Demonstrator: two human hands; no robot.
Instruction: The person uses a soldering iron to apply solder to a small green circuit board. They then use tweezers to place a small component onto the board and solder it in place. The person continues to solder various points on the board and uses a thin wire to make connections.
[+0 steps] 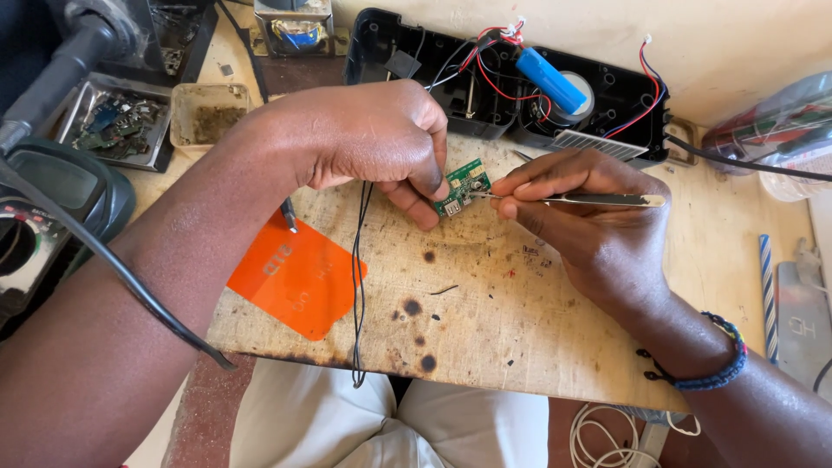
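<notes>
My left hand (373,139) pinches a small green circuit board (462,186) between thumb and fingers, just above a scorched wooden board (485,312). Thin black wires (357,277) hang from under this hand down over the board's front edge. My right hand (589,221) grips metal tweezers (598,200) whose tips touch the circuit board's right edge. Behind both hands lies an open black plastic casing (503,82) holding a blue cylindrical battery (551,80) and red, black and white wires.
An orange plastic card (299,277) lies on the board at the left. A multimeter (43,217) with a black lead and small trays of parts (117,121) sit at the far left. A striped stick (767,290) and a clear plastic bottle (771,130) lie at the right.
</notes>
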